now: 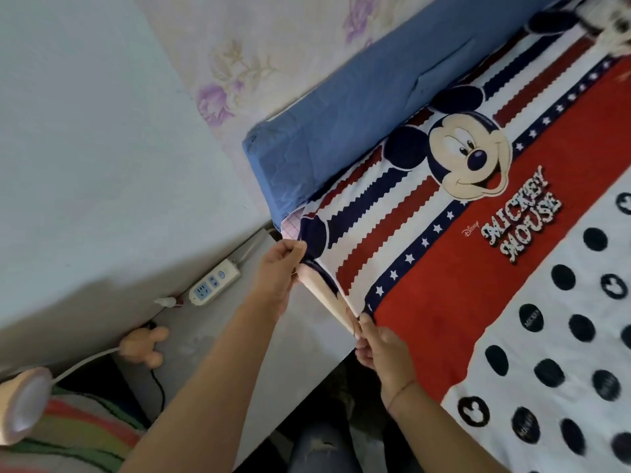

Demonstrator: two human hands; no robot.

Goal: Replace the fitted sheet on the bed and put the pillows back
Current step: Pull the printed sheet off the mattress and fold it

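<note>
Our two bare forearms reached in from the bottom edge. Left hand (pixel 278 271) pinched the corner hem of the red, white and navy cartoon-mouse printed cotton fitted sheet (pixel 461 285), fingers curled on the cloth. Right hand (pixel 379 349), thin red string at the wrist, pinched the same hem lower down. The hem between the hands was lifted and showed a pale underside. The rest of the sheet lay spread flat over the bed, right of centre. A pink checked mattress corner (pixel 290 227) peeked out just above the left hand. A long blue quilted cushion (pixel 358 107) lay along the floral-papered wall (pixel 239 46), touching the sheet's far edge. On the grey bedside surface (pixel 273 353) left of the bed lay a white power strip (pixel 214 283) and a peach glove-shaped ornament (pixel 143 346). A round pink lamp head (pixel 24 404) hung over a striped cloth (pixel 85 428) at bottom left. Our blue jeans (pixel 321 448) showed below.
</note>
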